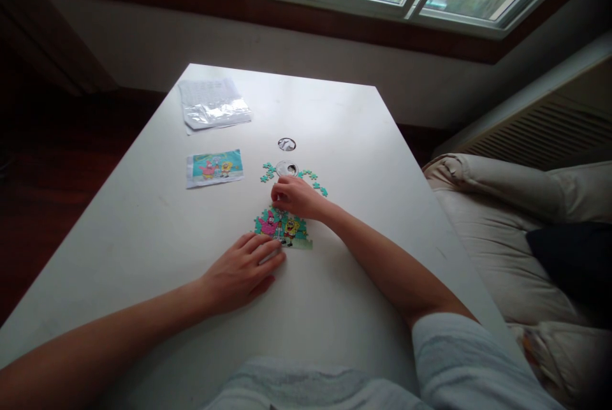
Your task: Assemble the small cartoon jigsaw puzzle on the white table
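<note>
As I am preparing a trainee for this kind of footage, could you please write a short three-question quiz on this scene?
1. Which hand is at the far edge of the partly assembled puzzle?
2. True or false: the printed picture sheet lies to the right of the puzzle.
3. Fill in the blank: beyond the picture sheet, near the far left corner of the white table, lies a clear ____.

Key:
1. The right hand; the left hand is at the puzzle's near left corner.
2. False; it lies to the left.
3. Plastic packet.
</note>
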